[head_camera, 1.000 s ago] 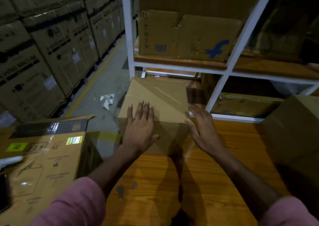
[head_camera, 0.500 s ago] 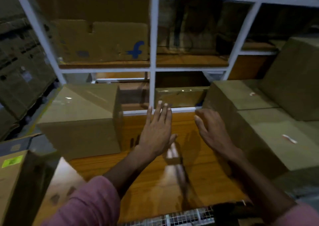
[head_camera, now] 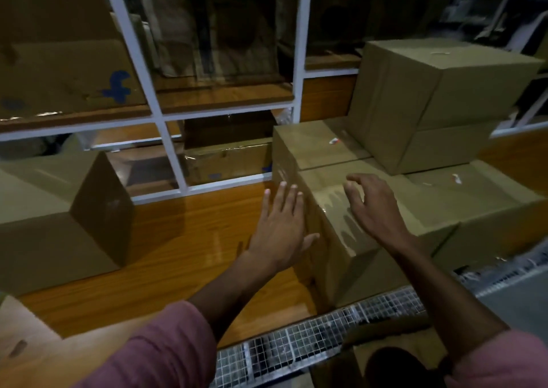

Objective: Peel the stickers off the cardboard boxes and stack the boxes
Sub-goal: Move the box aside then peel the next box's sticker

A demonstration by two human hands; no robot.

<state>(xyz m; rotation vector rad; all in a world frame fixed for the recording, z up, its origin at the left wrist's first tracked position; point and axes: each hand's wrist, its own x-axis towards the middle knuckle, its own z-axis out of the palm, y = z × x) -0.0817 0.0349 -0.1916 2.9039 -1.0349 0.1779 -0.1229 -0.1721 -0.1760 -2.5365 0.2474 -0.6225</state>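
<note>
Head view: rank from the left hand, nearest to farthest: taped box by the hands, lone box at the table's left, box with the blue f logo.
From the left hand:
1. Taped box, just to its right.
2. Lone box, left end of the wooden table.
3. Blue-logo box, up on the white shelf, far left.

One head-worn view looks forward and down from above the near edge of the wooden table (head_camera: 189, 239), close over it. It faces the white rack (head_camera: 175, 162) along the far edge, with boxes (head_camera: 439, 91) filling the table's right side. No second view shares the scene.
</note>
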